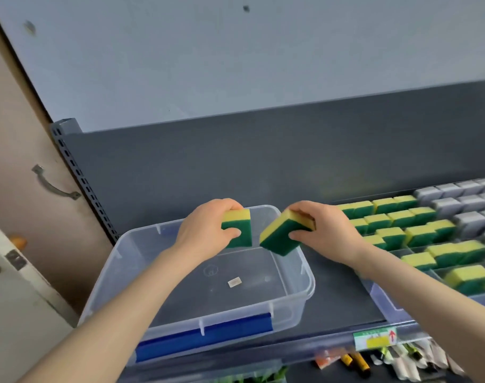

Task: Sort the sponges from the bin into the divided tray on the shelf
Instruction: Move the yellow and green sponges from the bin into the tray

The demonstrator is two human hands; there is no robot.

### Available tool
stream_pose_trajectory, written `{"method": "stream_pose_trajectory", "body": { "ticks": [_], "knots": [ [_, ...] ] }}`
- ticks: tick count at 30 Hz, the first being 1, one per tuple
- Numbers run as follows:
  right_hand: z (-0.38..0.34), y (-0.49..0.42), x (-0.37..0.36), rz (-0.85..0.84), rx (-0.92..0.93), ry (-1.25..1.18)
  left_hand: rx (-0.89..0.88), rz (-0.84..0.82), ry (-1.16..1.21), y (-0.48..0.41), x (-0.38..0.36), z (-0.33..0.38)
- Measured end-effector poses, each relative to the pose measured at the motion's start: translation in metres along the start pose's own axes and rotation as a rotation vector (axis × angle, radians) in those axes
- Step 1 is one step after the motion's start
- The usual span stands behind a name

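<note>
My left hand [208, 228] grips a yellow-and-green sponge [240, 226] above the far part of the clear plastic bin [291, 305]. My right hand [322, 230] grips a second yellow-and-green sponge [280, 233], tilted, over the bin's right rim. The two sponges are close together but apart. The bin holds only a small white label on its floor. To the right on the shelf stands the divided tray [379, 302], with rows of yellow-green sponges [418, 233] and grey sponges [467, 203] at its far right.
The dark grey shelf back panel [235, 161] rises behind the bin. A blue latch [202, 338] sits on the bin's near side. A price label [376, 338] is on the shelf edge, with pens and small goods [373, 360] below. A door with a handle [53, 186] is at left.
</note>
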State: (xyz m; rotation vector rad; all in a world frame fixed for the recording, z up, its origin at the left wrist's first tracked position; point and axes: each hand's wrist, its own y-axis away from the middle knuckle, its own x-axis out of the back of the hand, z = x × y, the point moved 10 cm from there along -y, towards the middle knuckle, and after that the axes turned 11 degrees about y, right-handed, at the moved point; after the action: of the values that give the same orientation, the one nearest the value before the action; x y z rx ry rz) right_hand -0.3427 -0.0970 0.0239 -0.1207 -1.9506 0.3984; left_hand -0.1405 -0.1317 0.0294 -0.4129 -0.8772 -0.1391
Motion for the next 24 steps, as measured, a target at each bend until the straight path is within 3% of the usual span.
{"method": "stream_pose_trajectory", "body": {
  "ticks": [11, 18, 24],
  "knots": [
    [0.132, 0.035, 0.091, 0.09, 0.015, -0.054, -0.01, 0.106, 0.049, -0.016, -0.075, 0.129],
    [0.21, 0.065, 0.113, 0.012, 0.027, -0.03, 0.05, 0.093, 0.081, -0.01, -0.151, 0.186],
    [0.249, 0.082, 0.112, -0.082, 0.05, -0.018, 0.101, -0.028, 0.107, 0.001, -0.213, 0.201]
  ]
}}
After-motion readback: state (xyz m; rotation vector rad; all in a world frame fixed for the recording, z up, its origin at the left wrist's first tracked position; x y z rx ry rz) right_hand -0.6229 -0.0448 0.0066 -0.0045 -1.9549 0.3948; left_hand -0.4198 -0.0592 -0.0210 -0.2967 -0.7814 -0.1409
